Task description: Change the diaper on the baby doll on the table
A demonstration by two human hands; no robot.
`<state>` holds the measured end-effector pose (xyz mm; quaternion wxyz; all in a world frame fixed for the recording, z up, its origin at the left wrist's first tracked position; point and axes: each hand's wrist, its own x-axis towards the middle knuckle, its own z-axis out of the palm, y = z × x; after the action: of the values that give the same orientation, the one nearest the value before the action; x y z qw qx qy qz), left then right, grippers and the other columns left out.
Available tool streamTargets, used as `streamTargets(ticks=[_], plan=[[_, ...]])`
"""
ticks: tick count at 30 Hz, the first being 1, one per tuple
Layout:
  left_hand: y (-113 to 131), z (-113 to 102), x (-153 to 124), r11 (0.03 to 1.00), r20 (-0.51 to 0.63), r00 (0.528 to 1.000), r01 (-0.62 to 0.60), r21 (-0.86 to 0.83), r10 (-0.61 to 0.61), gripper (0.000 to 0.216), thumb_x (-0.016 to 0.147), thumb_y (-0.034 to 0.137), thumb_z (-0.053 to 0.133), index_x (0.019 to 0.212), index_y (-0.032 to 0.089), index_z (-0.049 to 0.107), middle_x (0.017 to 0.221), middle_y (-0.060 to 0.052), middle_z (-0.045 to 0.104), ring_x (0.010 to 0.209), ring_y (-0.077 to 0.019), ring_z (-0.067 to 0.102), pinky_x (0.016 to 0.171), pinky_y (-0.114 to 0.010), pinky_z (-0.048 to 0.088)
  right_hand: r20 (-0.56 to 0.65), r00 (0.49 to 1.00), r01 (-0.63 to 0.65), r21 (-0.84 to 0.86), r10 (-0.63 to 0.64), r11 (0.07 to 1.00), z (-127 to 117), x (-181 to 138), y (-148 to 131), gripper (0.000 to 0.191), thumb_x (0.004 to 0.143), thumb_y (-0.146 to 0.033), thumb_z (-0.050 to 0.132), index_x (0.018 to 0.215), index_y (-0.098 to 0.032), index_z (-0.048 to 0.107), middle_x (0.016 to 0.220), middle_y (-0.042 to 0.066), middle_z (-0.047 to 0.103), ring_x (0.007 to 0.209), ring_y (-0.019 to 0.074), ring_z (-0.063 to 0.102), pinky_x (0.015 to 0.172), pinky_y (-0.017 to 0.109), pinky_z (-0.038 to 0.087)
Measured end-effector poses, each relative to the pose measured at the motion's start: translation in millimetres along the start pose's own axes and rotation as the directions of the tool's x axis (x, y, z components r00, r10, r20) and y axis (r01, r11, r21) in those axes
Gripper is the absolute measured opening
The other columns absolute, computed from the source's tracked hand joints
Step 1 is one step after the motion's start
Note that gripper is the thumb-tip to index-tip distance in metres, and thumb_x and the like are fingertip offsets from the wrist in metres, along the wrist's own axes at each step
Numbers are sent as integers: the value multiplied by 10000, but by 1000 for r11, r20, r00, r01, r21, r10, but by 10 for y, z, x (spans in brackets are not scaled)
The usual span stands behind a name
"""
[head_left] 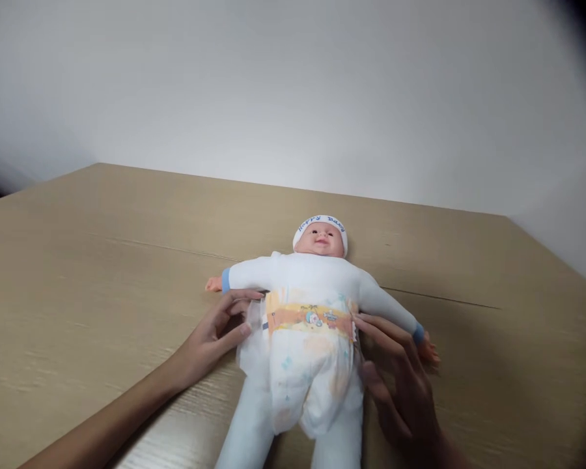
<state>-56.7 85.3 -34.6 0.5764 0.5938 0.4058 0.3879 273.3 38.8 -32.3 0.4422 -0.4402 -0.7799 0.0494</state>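
Note:
A baby doll [317,270] in a white suit and a white cap with blue lettering lies on its back, arms spread. Over its belly and between its legs is a white diaper [293,355] with an orange printed waistband. My left hand [224,326] has its thumb and fingers around the diaper's thin, translucent side wing [254,345], which sticks out beyond the waistband. On the other side, my right hand [398,365] rests its fingertips at the waistband's edge, thumb apart from the fingers. That side's wing is mostly hidden.
Everything lies on a light wooden table [127,286] with a thin seam running across it. Behind the table's far edge rises a plain pale wall [293,98]. The doll's lower legs run out of the bottom of the view.

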Motion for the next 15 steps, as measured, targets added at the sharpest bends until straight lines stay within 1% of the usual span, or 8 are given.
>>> streamTargets(ticks=[3,6,9,11,13,15], plan=[[-20,-5,-33,999,-13,1000,23,-36,-24,491,943,369,751,1388,351,545,1195,-68,700,1091,-247,667,906,-354,572,-3,1000,-24,-5,24,1000,-19,-25,13,534,978,-145,494,1500,-250,533,1386,110,635,1292,315,603,1049,496,537],[-14,7,-35,999,-33,999,35,-33,-36,506,948,336,747,1406,348,530,1274,-77,691,1170,-256,656,962,-371,573,-6,999,-52,-4,52,999,-29,-50,31,532,973,-142,506,1490,-263,538,1374,105,641,1282,317,607,1034,498,540],[0,23,-16,1000,-49,999,5,-9,-6,484,967,332,721,1409,333,526,1372,-90,654,1242,-266,629,1000,-383,565,-24,999,-47,7,47,999,-37,-67,37,544,970,-134,526,1496,-274,536,1360,106,648,1279,320,613,1030,497,540],[0,34,-1,999,-55,998,-37,11,38,458,968,334,719,1388,313,538,1425,-97,623,1261,-268,617,1010,-383,559,-45,999,-26,-9,26,1000,-41,-72,25,559,968,-122,540,1502,-287,540,1358,103,654,1270,320,622,1036,497,536],[-10,48,9,995,-72,993,-91,36,93,439,966,349,719,1364,290,545,1378,-102,635,1201,-256,630,961,-365,567,-58,998,16,-42,-18,999,-42,-76,-2,568,973,-111,538,1508,-302,544,1363,95,663,1264,315,628,1053,499,526],[-21,65,12,990,-102,986,-128,64,134,464,965,368,716,1379,282,525,1244,-89,661,1066,-222,644,861,-329,569,-46,997,63,-66,-66,996,-37,-79,-41,565,986,-109,525,1512,-314,547,1385,82,667,1284,310,621,1083,506,510]])
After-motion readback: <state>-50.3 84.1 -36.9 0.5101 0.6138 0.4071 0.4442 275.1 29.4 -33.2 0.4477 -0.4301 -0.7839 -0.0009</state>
